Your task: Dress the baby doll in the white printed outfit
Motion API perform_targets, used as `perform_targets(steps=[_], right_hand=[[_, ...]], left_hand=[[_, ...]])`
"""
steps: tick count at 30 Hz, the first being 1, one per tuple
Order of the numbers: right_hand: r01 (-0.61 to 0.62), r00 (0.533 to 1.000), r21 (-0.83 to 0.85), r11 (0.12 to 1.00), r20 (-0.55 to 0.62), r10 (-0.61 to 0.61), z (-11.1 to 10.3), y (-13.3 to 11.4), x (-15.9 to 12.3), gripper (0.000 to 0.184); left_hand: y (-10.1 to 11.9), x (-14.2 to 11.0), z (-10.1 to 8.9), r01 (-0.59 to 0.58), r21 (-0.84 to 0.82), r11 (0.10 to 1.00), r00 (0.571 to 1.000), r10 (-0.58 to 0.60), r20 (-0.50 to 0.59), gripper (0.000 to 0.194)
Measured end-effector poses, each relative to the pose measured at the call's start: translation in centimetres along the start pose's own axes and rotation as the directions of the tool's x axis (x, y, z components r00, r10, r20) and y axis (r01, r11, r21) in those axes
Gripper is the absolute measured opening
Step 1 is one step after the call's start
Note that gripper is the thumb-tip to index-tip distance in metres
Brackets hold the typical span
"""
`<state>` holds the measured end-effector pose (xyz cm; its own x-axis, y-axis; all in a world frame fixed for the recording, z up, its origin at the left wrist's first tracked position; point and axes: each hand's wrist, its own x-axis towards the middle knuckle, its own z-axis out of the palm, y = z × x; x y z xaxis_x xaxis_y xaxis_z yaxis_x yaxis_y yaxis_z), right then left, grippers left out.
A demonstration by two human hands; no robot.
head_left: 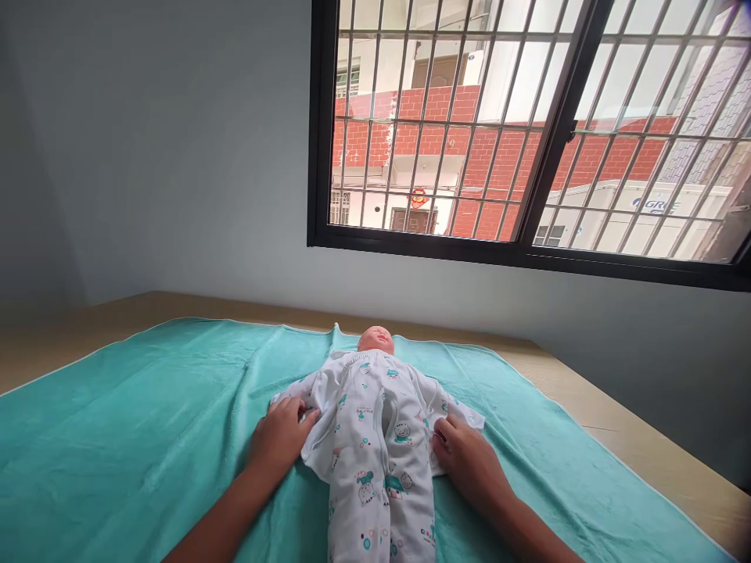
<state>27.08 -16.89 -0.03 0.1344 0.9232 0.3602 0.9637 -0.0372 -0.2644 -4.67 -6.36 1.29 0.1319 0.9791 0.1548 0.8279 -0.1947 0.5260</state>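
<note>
Left hand (283, 430) pinches the shirt (318, 453) at the pants' (357, 477) 9 o'clock; right hand (466, 455) at 3's curled, can't tell if gripping. Lopsided tugging could skew everything imo.

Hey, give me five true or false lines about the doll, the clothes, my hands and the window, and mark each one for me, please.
1. The doll lies on a green blanket. True.
2. The left hand lies flat on the blanket, away from the clothes. False: the left hand is at the side of the white shirt.
3. The printed trousers lie over the front of the shirt. True.
4. The right hand covers the doll's head. False: the right hand is at the shirt, across the trousers from the left hand.
5. Bars run across the window. True.
</note>
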Motion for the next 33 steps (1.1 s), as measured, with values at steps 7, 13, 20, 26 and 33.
perform_targets(steps=[7, 13, 20, 26, 33], right_hand=[[-0.253, 0.907, 0.904, 0.346, 0.097, 0.409, -1.7, 1.9, 2.7, 0.022], [-0.225, 0.926, 0.972, -0.062, 0.234, 0.298, -5.6, -3.8, 7.0, 0.022], [-0.082, 0.983, 0.881, 0.465, 0.148, -0.106, -5.1, -10.4, 4.9, 0.019], [-0.073, 0.927, 0.815, 0.575, 0.268, -0.261, -6.4, -10.0, 3.9, 0.014], [-0.212, 0.955, 0.953, 0.218, 0.25, -0.162, -5.9, -9.3, 7.6, 0.033]], left_hand=[[-0.3, 0.4, 1.6, -0.125, -0.19, 0.974, 0.991, 0.112, -0.076, 0.018], [-1.1, 1.8, 1.9, -0.108, -0.651, 0.751, 0.983, -0.014, -0.18, 0.034], [-0.9, 1.8, 1.0, 0.121, -0.969, 0.218, 0.989, -0.108, 0.099, 0.051], [0.7, 0.5, 0.0, 0.404, -0.91, -0.09, 0.907, 0.166, 0.386, 0.041], [1.0, 0.0, -0.3, 0.426, -0.897, -0.118, 0.897, 0.184, 0.402, 0.038]])
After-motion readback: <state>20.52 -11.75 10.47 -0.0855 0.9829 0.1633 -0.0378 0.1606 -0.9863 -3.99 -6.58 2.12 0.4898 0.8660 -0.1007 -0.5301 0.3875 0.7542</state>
